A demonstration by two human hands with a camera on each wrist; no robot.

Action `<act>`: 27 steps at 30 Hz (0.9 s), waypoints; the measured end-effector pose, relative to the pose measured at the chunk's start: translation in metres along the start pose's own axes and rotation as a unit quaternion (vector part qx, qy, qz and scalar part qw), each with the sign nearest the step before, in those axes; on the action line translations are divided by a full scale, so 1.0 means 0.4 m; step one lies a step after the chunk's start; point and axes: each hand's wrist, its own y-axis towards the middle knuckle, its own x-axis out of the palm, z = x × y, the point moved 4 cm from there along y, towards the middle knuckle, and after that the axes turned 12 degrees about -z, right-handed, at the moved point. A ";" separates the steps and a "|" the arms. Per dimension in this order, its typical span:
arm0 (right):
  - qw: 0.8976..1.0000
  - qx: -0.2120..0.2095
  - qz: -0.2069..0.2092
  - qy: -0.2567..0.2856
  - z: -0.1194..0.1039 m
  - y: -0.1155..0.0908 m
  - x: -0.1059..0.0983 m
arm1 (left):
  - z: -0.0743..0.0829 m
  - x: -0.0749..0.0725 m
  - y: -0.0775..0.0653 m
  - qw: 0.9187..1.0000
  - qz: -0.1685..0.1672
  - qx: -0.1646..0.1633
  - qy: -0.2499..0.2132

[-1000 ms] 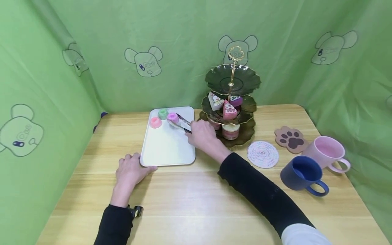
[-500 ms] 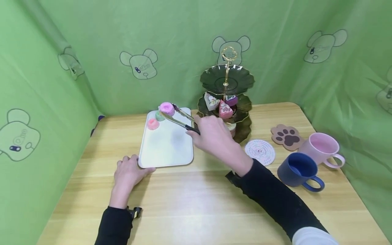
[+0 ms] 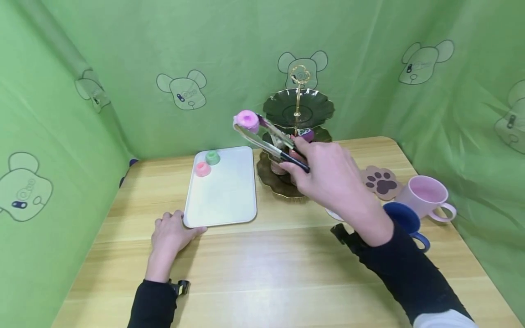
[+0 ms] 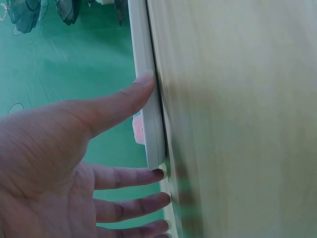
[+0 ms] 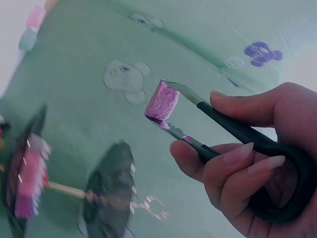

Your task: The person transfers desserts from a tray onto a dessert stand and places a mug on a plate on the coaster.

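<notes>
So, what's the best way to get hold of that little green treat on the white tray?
Probably by its round side wall, below the dimpled top, with the tongs, once they let go of the purple treat. I'd come down from the right: the white tray is bare there, while the pink treat crowds the near-left side of the green treat.

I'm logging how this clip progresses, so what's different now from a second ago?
The right hand has raised the round lilac piece, held in the tongs, off the white tray and rightward toward the tiered stand. The left hand stays at the tray's near-left corner; the green piece and pink piece remain on it.
</notes>
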 end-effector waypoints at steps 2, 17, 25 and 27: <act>1.000 0.006 -0.005 0.001 0.018 -0.012 -0.013 | -0.002 -0.001 -0.001 1.000 0.002 0.002 0.001; 0.997 0.064 0.006 -0.047 0.163 -0.062 -0.071 | -0.001 0.008 -0.006 1.000 0.002 0.002 0.000; 0.994 0.087 -0.001 -0.069 0.224 -0.047 -0.082 | -0.001 0.004 0.001 1.000 0.003 0.002 0.003; 0.993 0.089 -0.006 -0.072 0.232 -0.039 -0.081 | -0.001 0.005 0.002 1.000 0.002 0.002 0.001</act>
